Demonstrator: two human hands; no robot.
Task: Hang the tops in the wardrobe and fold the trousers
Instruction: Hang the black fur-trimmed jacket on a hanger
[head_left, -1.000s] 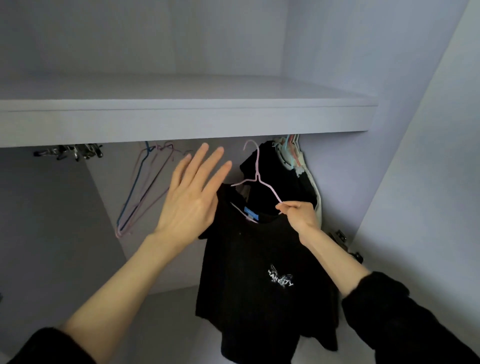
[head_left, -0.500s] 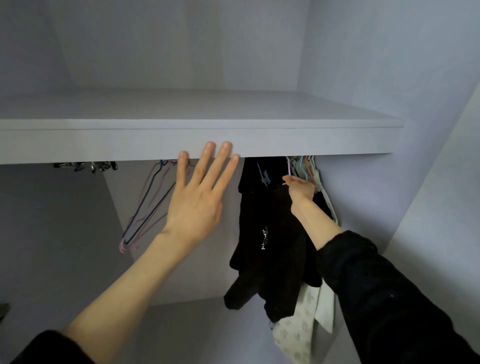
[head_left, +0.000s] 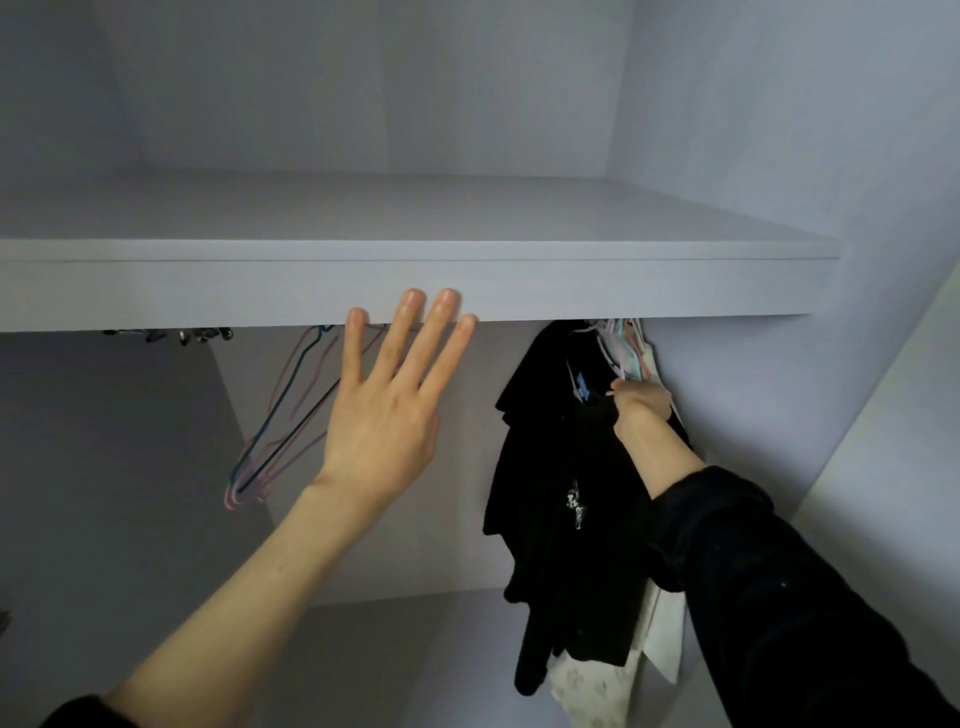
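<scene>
Black sleeves framed our view as we reached into the wardrobe. Nearest, our left hand (head_left: 382, 421) was spread flat, fingers straight, their tips overlapping the front edge of the white shelf (head_left: 467, 286); it held nothing. Farther in and to the right, our right hand (head_left: 641, 402) was the nearer grip to the black top (head_left: 550, 493), pinching it at the collar beside its hanger (head_left: 621, 358). That top hung long and straight down, just left of and below this grip. Behind it hung pale clothes (head_left: 592, 686). Empty wire hangers (head_left: 280, 415) dangled beyond our left hand.
</scene>
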